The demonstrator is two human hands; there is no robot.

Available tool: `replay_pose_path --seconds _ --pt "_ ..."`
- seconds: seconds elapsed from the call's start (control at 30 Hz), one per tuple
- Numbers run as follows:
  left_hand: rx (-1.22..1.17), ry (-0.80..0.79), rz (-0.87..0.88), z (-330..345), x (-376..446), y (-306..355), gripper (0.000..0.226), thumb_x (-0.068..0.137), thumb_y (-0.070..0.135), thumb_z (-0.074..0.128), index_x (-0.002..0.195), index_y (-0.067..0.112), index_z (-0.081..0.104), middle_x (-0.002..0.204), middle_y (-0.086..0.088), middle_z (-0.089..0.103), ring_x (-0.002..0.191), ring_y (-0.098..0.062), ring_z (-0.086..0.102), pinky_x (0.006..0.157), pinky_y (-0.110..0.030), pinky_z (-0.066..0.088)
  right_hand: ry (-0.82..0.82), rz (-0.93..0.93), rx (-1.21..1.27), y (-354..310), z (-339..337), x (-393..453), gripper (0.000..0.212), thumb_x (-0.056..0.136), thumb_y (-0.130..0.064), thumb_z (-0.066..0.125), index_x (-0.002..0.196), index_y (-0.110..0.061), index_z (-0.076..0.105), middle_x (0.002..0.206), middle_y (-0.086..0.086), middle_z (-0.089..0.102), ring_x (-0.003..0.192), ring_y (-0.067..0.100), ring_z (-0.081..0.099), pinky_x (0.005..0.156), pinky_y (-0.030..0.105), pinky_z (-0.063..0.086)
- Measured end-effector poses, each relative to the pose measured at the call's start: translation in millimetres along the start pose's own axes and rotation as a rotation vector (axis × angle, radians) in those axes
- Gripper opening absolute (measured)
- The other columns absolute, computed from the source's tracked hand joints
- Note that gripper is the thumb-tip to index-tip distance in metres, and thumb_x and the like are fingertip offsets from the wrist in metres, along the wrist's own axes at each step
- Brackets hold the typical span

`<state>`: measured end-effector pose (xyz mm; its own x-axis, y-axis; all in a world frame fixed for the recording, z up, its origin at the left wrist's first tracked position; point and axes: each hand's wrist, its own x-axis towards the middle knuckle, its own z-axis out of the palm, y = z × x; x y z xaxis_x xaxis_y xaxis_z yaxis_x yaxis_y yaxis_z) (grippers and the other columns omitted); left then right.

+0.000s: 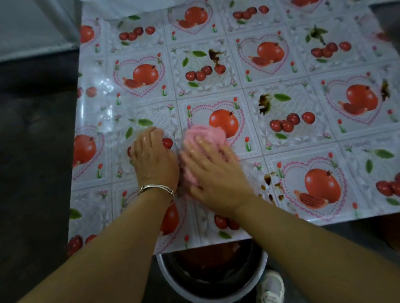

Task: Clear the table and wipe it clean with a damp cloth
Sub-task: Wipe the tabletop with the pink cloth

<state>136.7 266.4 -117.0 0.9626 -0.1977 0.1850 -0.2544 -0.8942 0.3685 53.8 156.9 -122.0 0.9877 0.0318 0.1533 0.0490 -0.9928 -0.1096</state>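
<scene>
A pink cloth (205, 135) lies bunched on the table (146, 96), which is covered by a glossy oilcloth printed with pomegranates and cherries. My right hand (213, 173) presses flat on the cloth with its fingers spread; the cloth looks blurred. Just left of it, my left hand (153, 158), with a silver bangle on the wrist, rests on the oilcloth with its fingers bent down. Brown sauce stains mark the oilcloth at the middle (214, 55), right of the cloth (264, 104), near the front (271, 185) and at the right (384, 89).
A grey basin (168, 281) holding dark reddish liquid stands on the floor under the table's front edge. A white shoe (270, 290) shows beside it. A white plastic container (130, 1) sits at the table's far edge. Dark floor lies to the left.
</scene>
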Motion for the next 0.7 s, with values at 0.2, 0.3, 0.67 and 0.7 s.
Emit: replay_pose_path --seconds 0.2,0.3,0.67,0.7 --pt "0.005 -0.004 -0.028 11.6 -0.4 4.8 0.043 0.082 0.021 0.031 0.111 0.002 0.055 0.123 -0.017 0.056 0.118 -0.037 0.048 0.106 -0.047 0.035 0.010 0.310 -0.058 1.5 1.0 22.7 0.058 0.083 -0.040 0.034 0.129 -0.012 0.056 0.137 0.006 0.054 0.130 0.029 0.047 0.103 0.051 0.037" --pt "-0.004 -0.010 -0.034 12.0 0.0 4.2 0.044 0.083 0.023 0.030 0.112 0.003 0.055 0.124 -0.016 0.056 0.119 -0.036 0.048 0.106 -0.046 0.035 -0.004 0.127 0.016 -1.9 0.7 18.6 0.054 0.086 -0.038 0.035 0.130 -0.013 0.055 0.139 0.005 0.052 0.133 0.026 0.045 0.106 0.050 0.031" --pt "0.061 0.063 -0.014 17.4 1.3 2.2 0.039 0.084 0.021 0.036 0.115 0.006 0.056 0.123 -0.014 0.057 0.117 -0.032 0.047 0.104 -0.038 0.030 -0.075 0.217 0.005 25.9 -1.3 62.3 0.061 0.084 -0.041 0.031 0.135 -0.013 0.049 0.143 0.004 0.048 0.136 0.026 0.039 0.107 0.051 0.032" --pt "0.069 0.066 -0.014 17.6 1.8 2.2 0.039 0.084 0.020 0.037 0.114 0.006 0.057 0.123 -0.014 0.058 0.116 -0.032 0.048 0.103 -0.038 0.030 -0.062 0.179 0.003 20.8 -0.4 55.7 0.059 0.084 -0.041 0.033 0.133 -0.013 0.051 0.141 0.004 0.050 0.135 0.025 0.041 0.107 0.050 0.033"
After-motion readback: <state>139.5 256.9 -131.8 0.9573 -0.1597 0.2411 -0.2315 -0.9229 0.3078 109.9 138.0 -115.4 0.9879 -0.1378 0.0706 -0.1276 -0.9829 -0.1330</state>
